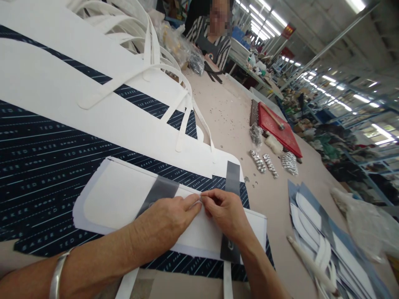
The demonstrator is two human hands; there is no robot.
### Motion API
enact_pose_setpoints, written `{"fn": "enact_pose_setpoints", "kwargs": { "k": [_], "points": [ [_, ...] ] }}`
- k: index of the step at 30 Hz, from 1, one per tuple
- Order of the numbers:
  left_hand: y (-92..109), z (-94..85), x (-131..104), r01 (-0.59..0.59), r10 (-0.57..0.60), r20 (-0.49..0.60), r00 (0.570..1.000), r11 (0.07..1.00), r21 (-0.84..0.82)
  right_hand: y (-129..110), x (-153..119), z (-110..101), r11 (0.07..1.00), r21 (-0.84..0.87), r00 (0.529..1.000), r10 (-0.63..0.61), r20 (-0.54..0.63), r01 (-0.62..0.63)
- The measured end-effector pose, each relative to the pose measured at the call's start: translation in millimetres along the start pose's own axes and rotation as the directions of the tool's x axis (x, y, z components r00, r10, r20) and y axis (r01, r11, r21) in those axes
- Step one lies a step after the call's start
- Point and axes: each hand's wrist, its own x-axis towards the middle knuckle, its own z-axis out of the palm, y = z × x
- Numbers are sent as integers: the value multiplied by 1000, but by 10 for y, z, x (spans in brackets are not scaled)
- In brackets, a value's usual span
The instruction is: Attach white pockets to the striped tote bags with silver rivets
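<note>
A long white panel (118, 199) with a pale lilac edge lies across navy printed fabric (40, 166) lettered TED BAKER. Two dark grey strips (163, 189) cross the panel, and white straps (227, 278) stick out below it. My left hand (174, 218) rests over the panel's middle, thumb and fingers closed at its upper edge. Right beside it, my right hand (226, 209) pinches the same edge, fingertips nearly touching the left ones. Anything small between the fingertips is hidden.
White panels with looped straps (149, 41) are layered at upper left. A red board (277, 128) with a hammer (274, 116) and bundles of silvery pieces (271, 166) lie right. Cut pieces (324, 232) and a plastic bag (364, 224) sit lower right. Another person (215, 45) is across the table.
</note>
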Motion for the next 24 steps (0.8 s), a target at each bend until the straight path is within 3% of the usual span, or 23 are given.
{"fn": "enact_pose_setpoints", "kwargs": {
  "k": [10, 13, 15, 18, 20, 22, 24],
  "points": [
    [-7, 45, -3, -15, 15, -7, 1000, 999, 47, -138, 149, -141, 985, -168, 992, -28, 125, 49],
    [-5, 69, -7, -1, 1, 4, 1000, 998, 65, -126, 143, -135, 970, -230, 993, -53, 104, 76],
    [-4, 79, -10, 7, -8, 12, 1000, 997, 72, -62, 89, -139, 984, -166, 997, -65, 38, 71],
    [2, 71, -3, 14, -16, 20, 1000, 996, 89, 213, -95, -282, 998, 39, 984, -33, -173, 40],
    [12, 50, 10, 24, -29, 37, 999, 993, 118, 557, -289, -505, 998, 63, 928, 36, -371, -14],
    [22, 29, 24, 30, -37, 50, 998, 989, 144, 1018, -521, -784, 984, -95, 827, 74, -557, -152],
    [25, 21, 28, 28, -35, 46, 998, 989, 147, 1513, -768, -1043, 904, -282, 770, 76, -633, -321]
  ]
}}
